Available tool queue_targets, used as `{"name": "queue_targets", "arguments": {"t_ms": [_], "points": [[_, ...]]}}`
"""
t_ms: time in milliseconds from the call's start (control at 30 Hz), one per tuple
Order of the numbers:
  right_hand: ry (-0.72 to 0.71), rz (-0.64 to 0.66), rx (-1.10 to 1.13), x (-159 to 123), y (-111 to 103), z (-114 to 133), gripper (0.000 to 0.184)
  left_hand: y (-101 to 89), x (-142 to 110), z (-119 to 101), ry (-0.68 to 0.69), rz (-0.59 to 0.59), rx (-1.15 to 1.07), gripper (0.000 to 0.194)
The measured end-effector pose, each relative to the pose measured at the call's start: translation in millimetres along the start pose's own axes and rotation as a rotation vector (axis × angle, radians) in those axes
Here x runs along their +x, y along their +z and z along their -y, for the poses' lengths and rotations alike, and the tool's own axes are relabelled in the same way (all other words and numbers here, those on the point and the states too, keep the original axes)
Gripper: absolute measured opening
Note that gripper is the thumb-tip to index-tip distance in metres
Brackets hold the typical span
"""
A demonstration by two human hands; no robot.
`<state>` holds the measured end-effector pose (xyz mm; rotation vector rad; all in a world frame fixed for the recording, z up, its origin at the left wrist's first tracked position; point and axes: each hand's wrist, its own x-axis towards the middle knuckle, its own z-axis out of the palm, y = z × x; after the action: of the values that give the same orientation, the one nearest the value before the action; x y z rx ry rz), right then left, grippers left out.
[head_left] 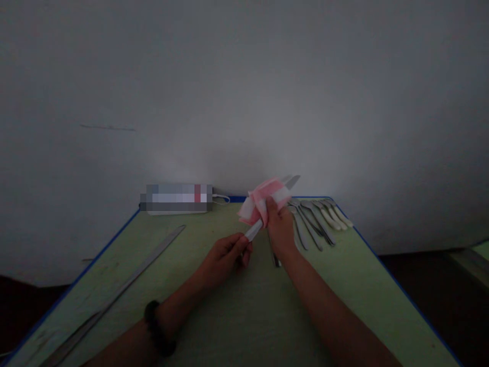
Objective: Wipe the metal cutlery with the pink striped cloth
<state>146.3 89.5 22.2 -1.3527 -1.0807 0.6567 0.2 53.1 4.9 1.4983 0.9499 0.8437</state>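
Observation:
My left hand [227, 255] is closed around the lower end of a table knife [253, 231], which slants up and away to the right. Folded over its middle is a pink and white cloth [263, 200], pinched by my right hand [279, 224] with the thumb on top. Beyond the cloth the blade's tip sticks out. Below my right hand, the lower ends of more cutlery [275, 260] lie on the table, their upper parts hidden by the hand.
Spoons and forks [311, 227] lie in a row at the back right, beside pieces with cream handles [333, 216]. A long blade [141, 270] lies along the left of the green table [214, 326]. A blurred box-like thing [178, 199] with a white cord stands at the wall.

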Motion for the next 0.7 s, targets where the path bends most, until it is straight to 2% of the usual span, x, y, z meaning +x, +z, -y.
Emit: {"name": "queue_targets", "arguments": {"t_ms": [200, 400, 600, 700], "points": [[-0.014, 0.048, -0.022, -20, 15, -1, 0.052, 0.2, 4, 3, 0.025, -0.034, 0.006, 0.04], [0.018, 0.084, -0.031, -30, 21, 4, 0.05, -1.2, 7, 3, 0.034, -0.105, 0.04, 0.036], [0.046, 0.123, 0.093, -25, 19, 5, 0.048, -1.6, 4, -4, 0.036, -0.079, -0.02, 0.034], [0.052, 0.066, 0.09, -13, 11, 5, 0.051, -3.7, 4, -3, 0.006, -0.023, -0.088, 0.035]]}}
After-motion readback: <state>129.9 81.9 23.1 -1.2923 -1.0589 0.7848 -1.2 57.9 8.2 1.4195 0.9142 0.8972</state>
